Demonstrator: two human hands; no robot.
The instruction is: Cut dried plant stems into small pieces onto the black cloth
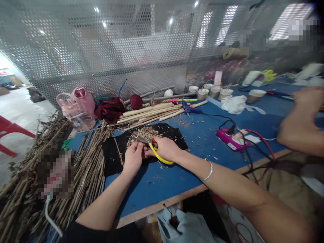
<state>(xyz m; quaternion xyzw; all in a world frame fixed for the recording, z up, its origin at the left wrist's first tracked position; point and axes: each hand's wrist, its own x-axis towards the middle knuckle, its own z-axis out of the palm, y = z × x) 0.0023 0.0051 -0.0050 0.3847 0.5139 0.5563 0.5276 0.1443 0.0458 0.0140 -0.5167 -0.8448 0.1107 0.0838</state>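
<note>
Over black cloth, right fingers clasp yellow scissors; left fingers pinch together beside them.

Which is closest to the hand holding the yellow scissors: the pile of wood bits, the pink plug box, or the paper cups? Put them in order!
From the right hand holding the yellow scissors:
1. pile of wood bits, just beyond it
2. pink plug box, off to the right
3. paper cups, far back right
</note>
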